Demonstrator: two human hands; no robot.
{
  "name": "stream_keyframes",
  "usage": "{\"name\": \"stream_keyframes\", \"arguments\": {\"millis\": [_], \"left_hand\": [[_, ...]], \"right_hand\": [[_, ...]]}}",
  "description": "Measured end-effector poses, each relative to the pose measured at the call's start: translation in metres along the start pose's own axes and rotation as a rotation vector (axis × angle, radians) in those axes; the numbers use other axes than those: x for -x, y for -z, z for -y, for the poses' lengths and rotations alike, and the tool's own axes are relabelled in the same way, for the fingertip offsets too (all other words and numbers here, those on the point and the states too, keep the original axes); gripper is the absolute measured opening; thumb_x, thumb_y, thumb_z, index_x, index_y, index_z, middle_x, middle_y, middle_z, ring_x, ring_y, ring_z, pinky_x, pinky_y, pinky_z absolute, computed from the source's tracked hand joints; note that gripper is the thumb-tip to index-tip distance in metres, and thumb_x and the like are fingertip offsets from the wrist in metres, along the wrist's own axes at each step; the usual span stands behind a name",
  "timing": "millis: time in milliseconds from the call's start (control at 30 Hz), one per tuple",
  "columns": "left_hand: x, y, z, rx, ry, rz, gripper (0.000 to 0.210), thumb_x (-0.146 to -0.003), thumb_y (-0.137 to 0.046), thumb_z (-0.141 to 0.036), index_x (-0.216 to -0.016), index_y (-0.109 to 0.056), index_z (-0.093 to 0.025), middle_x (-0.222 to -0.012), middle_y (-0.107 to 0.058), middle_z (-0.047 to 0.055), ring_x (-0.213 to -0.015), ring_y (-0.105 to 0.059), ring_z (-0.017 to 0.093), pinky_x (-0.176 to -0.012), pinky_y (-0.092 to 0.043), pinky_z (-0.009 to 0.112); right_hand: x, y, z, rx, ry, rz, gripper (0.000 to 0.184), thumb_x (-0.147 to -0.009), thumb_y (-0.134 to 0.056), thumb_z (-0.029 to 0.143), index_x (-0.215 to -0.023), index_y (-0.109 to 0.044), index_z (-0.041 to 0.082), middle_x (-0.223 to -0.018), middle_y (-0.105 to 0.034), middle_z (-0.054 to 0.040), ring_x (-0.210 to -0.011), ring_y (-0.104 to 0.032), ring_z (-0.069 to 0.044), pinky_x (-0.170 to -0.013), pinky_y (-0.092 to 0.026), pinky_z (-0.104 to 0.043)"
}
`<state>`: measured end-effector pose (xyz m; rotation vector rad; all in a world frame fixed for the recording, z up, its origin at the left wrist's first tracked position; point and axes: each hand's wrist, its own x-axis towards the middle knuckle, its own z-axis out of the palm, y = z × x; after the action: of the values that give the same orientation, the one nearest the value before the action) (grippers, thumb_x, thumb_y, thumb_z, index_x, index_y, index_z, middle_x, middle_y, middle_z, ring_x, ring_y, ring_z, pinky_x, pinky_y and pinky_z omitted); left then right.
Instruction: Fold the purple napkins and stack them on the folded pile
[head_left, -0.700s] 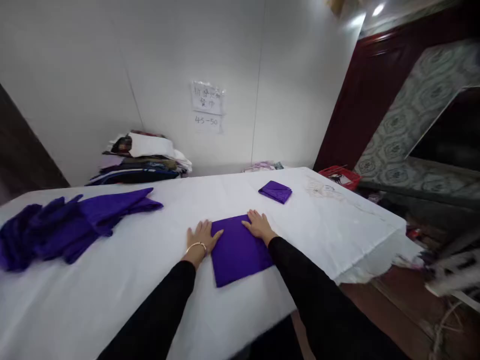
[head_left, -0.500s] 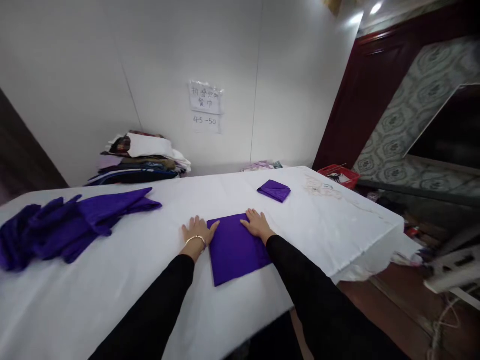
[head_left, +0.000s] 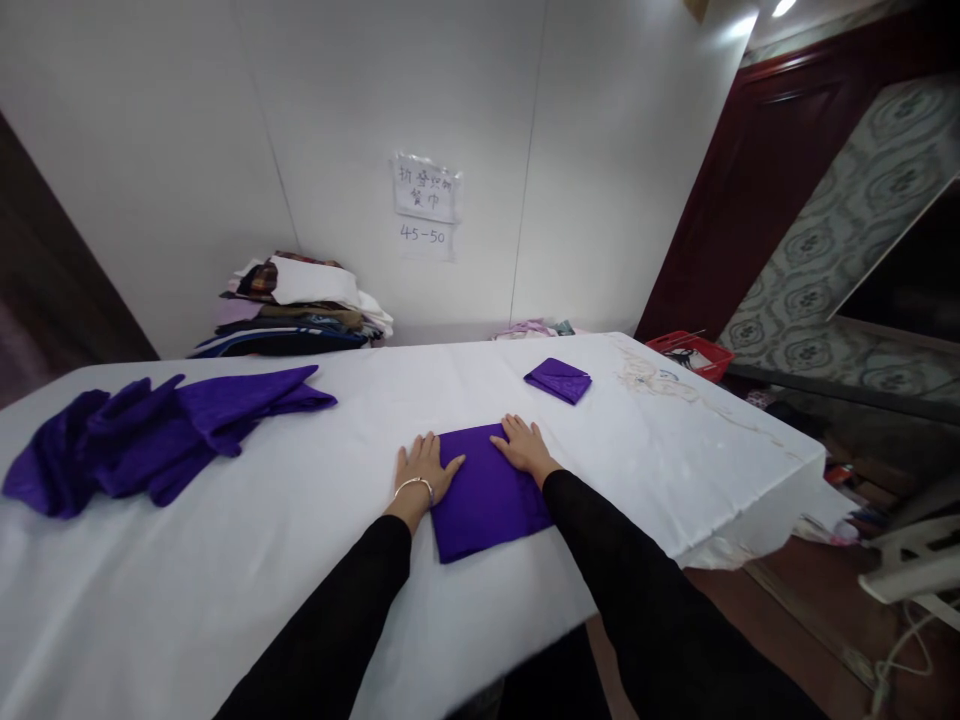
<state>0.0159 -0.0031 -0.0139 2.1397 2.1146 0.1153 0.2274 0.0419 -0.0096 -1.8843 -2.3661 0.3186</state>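
Note:
A purple cloth napkin, folded to a flat square, lies on the white tablecloth in front of me. My left hand rests flat along its left edge, thumb over the cloth and fingers stretched out. On the upper right corner lies my right hand, fingers spread and palm down. Neither hand grips anything. Beyond them sits a smaller folded purple napkin. To the left is a crumpled heap of purple cloth.
Against the wall stands a pile of folded clothes. A handwritten paper sign hangs above the table. At the far right corner is a red basket. A white chair stands beyond the table's right edge.
The view has shifted slightly, so most things appear a little further right. My left hand has moved a bit onto the napkin's left edge; my right hand stays nearly in place on it.

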Motion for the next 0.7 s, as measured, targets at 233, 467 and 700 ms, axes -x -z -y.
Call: {"name": "stream_keyframes", "arguments": {"millis": [233,467,700], "left_hand": [[0.003,0.011,0.026,0.041,0.164,0.012,0.082,-0.086,-0.016,-0.064,-0.145,-0.025,-0.009,-0.154,-0.016,0.009,-0.142,-0.007,0.026,-0.114,-0.01,0.051],[0.02,0.016,-0.018,0.087,0.043,-0.113,0.083,-0.085,-0.017,-0.067,-0.144,-0.028,-0.01,-0.154,-0.016,0.011,-0.142,-0.01,0.028,-0.114,-0.011,0.048],[0.02,0.001,-0.018,0.02,-0.029,-0.008,0.083,-0.085,-0.018,-0.066,-0.144,-0.029,-0.009,-0.153,-0.021,0.011,-0.142,-0.012,0.027,-0.114,-0.01,0.049]], "right_hand": [[-0.001,-0.001,0.0,0.007,-0.011,0.015,0.071,-0.091,-0.015,0.06,-0.148,-0.018,0.018,-0.155,-0.015,-0.0061,-0.142,-0.007,-0.02,-0.112,-0.004,-0.044],[0.002,0.001,0.0,0.003,-0.012,0.012,0.071,-0.091,-0.014,0.06,-0.147,-0.019,0.017,-0.155,-0.015,-0.0049,-0.142,-0.008,-0.019,-0.112,-0.004,-0.043],[0.001,0.001,0.0,0.026,-0.011,0.019,0.071,-0.091,-0.013,0.06,-0.147,-0.019,0.016,-0.155,-0.015,-0.0049,-0.142,-0.008,-0.019,-0.112,-0.005,-0.043]]}}
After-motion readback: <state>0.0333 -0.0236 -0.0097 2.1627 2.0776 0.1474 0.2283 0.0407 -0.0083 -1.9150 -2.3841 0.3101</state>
